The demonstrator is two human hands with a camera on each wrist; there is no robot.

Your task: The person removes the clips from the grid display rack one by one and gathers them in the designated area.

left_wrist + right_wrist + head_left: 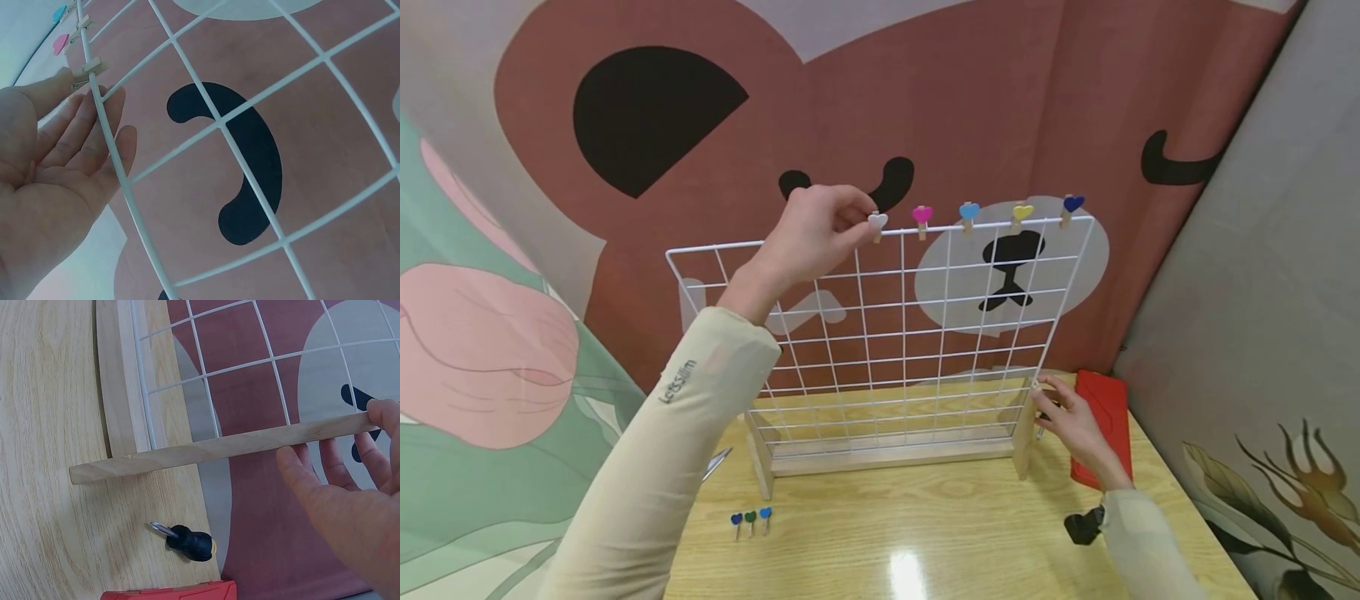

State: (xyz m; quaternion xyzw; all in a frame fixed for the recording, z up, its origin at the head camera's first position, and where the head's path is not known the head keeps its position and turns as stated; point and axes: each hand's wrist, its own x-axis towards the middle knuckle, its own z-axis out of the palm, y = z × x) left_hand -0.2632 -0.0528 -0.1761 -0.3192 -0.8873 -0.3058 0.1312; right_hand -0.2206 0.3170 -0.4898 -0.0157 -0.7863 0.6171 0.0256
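Note:
A white wire grid (902, 340) stands upright in a wooden stand (895, 458). At its top wire my left hand (812, 232) pinches a small clothespin with a white heart (877, 221), whose wooden end (94, 67) shows in the left wrist view. To the right along that wire sit clothespins with a pink heart (922, 215), a light blue heart (969, 212), a yellow heart (1022, 212) and a dark blue heart (1073, 203). My right hand (1075, 425) holds the stand's right wooden side post (212, 449) between thumb and fingers.
Three heart clothespins (750, 517) lie at the table's front left. A silvery pointed tool (717, 462) lies by the stand's left foot. On the right are a stubby black screwdriver (190, 542), a red case (1103, 417) and a black object (1082, 527). A printed curtain (970, 108) hangs behind.

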